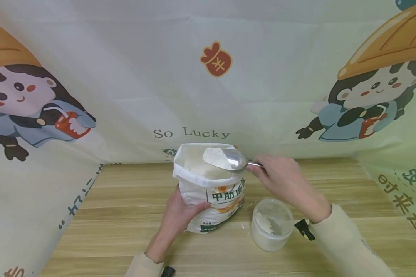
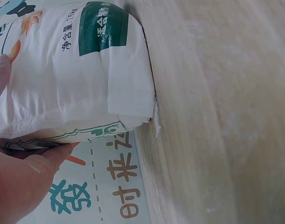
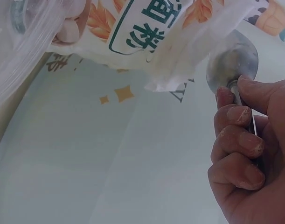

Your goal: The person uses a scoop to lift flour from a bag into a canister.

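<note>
A white flour bag [image 1: 197, 192] with a folded-down rim stands open on the table, flour [image 1: 190, 161] showing inside. My left hand [image 1: 180, 211] grips its left side, thumb across the front, as the left wrist view also shows. In my right hand [image 1: 280, 175] is a metal scoop [image 1: 236, 158], held by its handle over the bag's mouth. White flour fills the front of the scoop's bowl. From the right wrist view, the fingers [image 3: 240, 142] curl round the handle and carry traces of flour. Below the right forearm sits a clear round tub [image 1: 272, 234] with some flour in it.
The wood-grain table [image 1: 114, 215] has small flour specks between bag and tub. A printed cloth backdrop [image 1: 142, 77] rises behind the table and along both sides. Each sleeve [image 1: 346, 242] has a black strap end near the wrist.
</note>
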Motion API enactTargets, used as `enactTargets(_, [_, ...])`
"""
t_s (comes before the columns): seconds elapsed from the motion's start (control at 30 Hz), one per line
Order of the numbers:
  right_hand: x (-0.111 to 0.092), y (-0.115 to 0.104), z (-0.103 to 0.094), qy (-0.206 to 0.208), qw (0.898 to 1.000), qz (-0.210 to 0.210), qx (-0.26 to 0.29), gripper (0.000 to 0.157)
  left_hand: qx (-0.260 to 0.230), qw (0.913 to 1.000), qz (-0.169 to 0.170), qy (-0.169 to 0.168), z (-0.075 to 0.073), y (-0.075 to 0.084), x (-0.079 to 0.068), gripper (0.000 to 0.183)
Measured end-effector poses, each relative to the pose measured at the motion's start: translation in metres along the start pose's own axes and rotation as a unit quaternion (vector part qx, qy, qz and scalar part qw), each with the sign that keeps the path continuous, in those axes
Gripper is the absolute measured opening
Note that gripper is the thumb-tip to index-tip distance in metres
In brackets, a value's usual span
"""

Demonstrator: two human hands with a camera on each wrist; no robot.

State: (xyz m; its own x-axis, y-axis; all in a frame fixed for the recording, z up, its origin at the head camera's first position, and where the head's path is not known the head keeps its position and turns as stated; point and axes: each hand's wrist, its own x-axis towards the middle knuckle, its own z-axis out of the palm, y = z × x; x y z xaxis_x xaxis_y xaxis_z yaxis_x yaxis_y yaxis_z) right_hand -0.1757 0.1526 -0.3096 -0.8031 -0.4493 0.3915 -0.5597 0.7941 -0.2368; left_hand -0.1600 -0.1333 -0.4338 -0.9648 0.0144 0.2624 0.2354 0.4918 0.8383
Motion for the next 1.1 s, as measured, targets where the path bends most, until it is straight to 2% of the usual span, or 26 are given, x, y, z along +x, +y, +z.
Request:
enactTargets(0.37, [-0.018, 0.006, -0.010, 0.008, 1.000, 0.016, 0.002, 0.026, -0.011, 0.9999, -0.002, -0.003, 0.000, 0.001, 0.000, 0.077])
enactTargets(0.7, [-0.033, 0.014, -0.012, 0.026, 1.000, 0.005, 0.001, 0.014, -0.011, 0.9999, -0.006, -0.002, 0.000, 0.001, 0.000, 0.079])
enactTargets(1.1, [-0.050, 0.023, -0.018, 0.037, 0.999, 0.008, 0.020, 0.010, -0.008, 1.0000, -0.002, -0.001, 0.000, 0.000, 0.000, 0.079])
